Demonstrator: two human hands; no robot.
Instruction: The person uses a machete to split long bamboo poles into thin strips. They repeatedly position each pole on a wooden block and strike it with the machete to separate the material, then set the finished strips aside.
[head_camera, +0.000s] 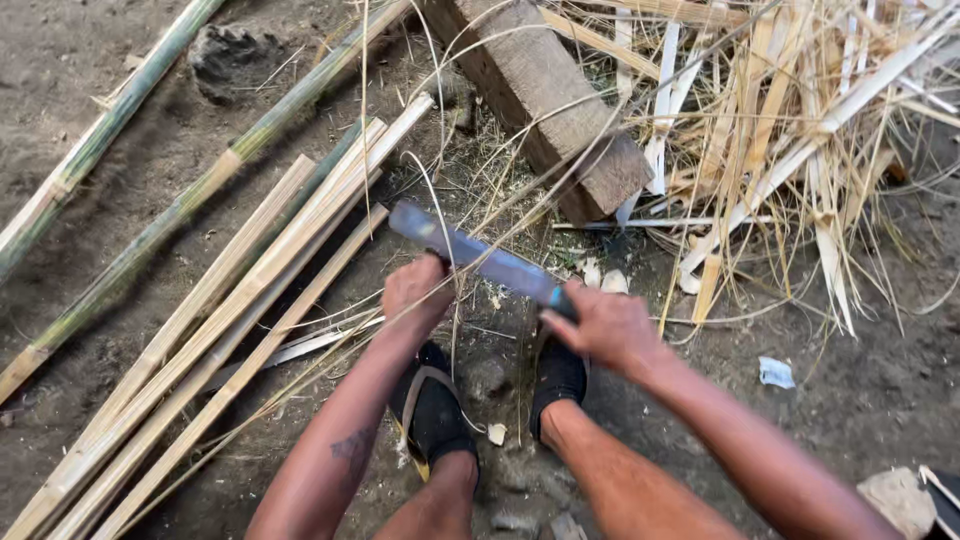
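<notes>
My right hand (603, 324) grips the handle of a long flat-bladed knife (468, 254) whose blade points up and left. My left hand (415, 290) is closed around thin bamboo strips (452, 170) that curve upward past the blade. The blade lies across these strips just above my left hand. Both my feet in black sandals (432, 408) stand on the dirt directly below my hands.
Split bamboo slats (240, 300) and whole green bamboo poles (150, 235) lie diagonally on the left. A wooden block (545, 95) sits at top centre. A heap of pale bamboo shavings (790, 130) fills the upper right. A stone (898, 500) lies at lower right.
</notes>
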